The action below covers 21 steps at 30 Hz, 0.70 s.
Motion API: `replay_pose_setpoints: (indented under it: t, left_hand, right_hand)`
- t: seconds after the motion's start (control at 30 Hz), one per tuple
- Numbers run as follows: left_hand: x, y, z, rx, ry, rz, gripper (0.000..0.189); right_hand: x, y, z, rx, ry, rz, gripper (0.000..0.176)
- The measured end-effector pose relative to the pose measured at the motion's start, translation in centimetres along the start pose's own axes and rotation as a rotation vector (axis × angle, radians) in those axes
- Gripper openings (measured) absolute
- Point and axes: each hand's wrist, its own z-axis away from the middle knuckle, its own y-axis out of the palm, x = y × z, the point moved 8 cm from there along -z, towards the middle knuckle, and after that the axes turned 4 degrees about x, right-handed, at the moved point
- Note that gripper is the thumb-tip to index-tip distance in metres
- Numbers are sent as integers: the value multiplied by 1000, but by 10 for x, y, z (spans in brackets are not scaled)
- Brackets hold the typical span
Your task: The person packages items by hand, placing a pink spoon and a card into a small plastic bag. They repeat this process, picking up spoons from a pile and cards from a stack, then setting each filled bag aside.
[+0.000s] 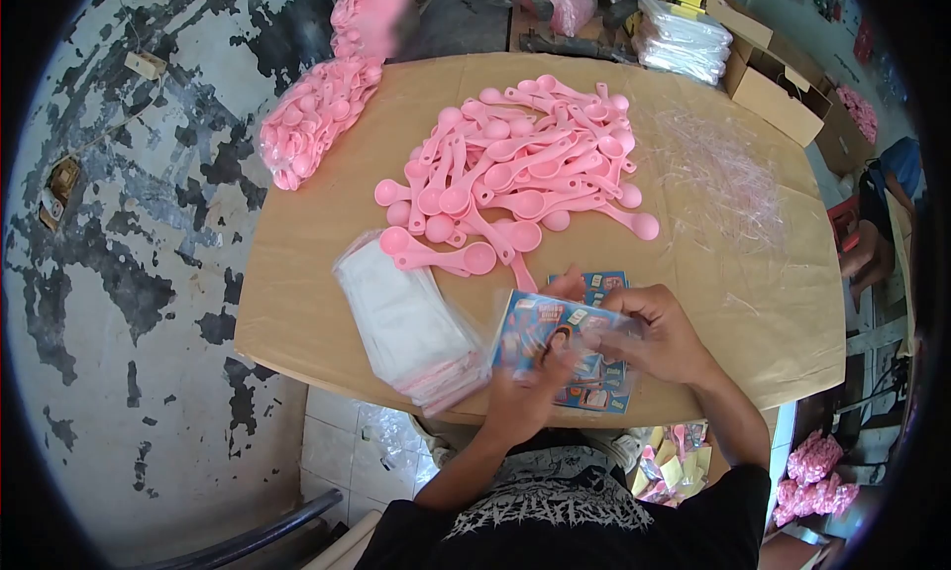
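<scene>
A blue printed card in a clear plastic bag (pixel 525 327) is held above the table's near edge. My left hand (pixel 530 397) grips its lower side, with some fingers hidden behind it. My right hand (pixel 659 337) pinches the right end of the bag. Under and behind my hands lie more blue printed cards (pixel 599 400). To the left rests a stack of clear plastic bags (pixel 396 317). Beyond them a large heap of pink plastic spoons (pixel 525 164) spreads over the brown table (pixel 317 303).
Bagged pink spoons (pixel 322 114) lie at the table's left edge. Thin plastic scraps (pixel 723 174) cover part of the right side. Wrapped packs (pixel 684 40) and a cardboard box (pixel 778 85) stand at the back right. Another person (pixel 877 204) sits at the far right.
</scene>
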Motion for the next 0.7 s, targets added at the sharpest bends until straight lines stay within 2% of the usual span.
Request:
replay_pose_setpoints:
  t: [0.07, 0.1, 0.17, 0.2, 0.3, 0.4, 0.5, 0.53, 0.6, 0.7]
  left_hand:
    - [-6, -4, 1, -20, 16, 192, 46]
    - [-6, -4, 2, -30, -14, 156, 48]
    - [-7, -5, 2, -48, -64, 84, 52]
    - [-8, -1, 1, 63, 10, -47, 60]
    - [-15, 12, 9, 223, 105, -275, 62]
    - [-33, -15, 21, 148, 320, 59, 59]
    - [-71, -45, 30, -55, 439, -21, 54]
    - [-81, -52, 32, -159, 454, -96, 53]
    - [-85, -58, 30, -161, 453, -95, 54]
    - [-87, -67, 33, -148, 487, -158, 55]
  right_hand:
    - [3, 2, -2, -68, -114, -69, 11]
    - [6, 2, -3, -102, -175, -102, 10]
    - [9, 9, -4, -15, -57, -68, 9]
    - [9, 12, -6, 30, 0, -49, 9]
    - [0, 26, -12, 50, -178, 54, 12]
    - [25, 34, -23, 225, -299, 217, 15]
    - [32, 20, -56, 24, -125, 445, 20]
    - [41, 19, -68, -61, -185, 631, 24]
    - [48, 22, -90, -230, -301, 995, 31]
    - [35, 28, -115, -373, -392, 1235, 32]
